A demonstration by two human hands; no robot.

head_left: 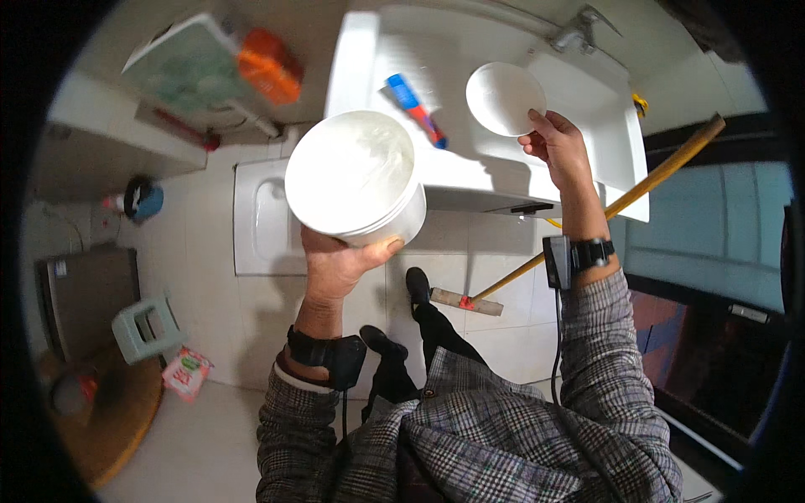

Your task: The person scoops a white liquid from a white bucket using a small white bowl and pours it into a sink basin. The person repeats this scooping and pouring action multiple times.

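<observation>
My left hand (340, 264) is closed round the lower side of a white plastic tub (350, 172), the thumb on the side nearest me. The tub is tilted, and I look onto its pale round top. Out over the white sink (402, 38), my right hand (558, 147) pinches a thin white round disc (499, 94) by its near right edge. Whether the disc is a plate or a lid, I cannot tell. Between tub and disc, a blue and red tube-shaped pack (417, 111) lies on the sink's sloping surface.
A metal faucet (583, 29) stands at the sink's back right. A mop's wooden handle (662, 172) leans across the sink's right edge. A white squat toilet (251, 220) lies in the floor at left, beyond a pale green stool (144, 329). An orange box (270, 65) is at upper left.
</observation>
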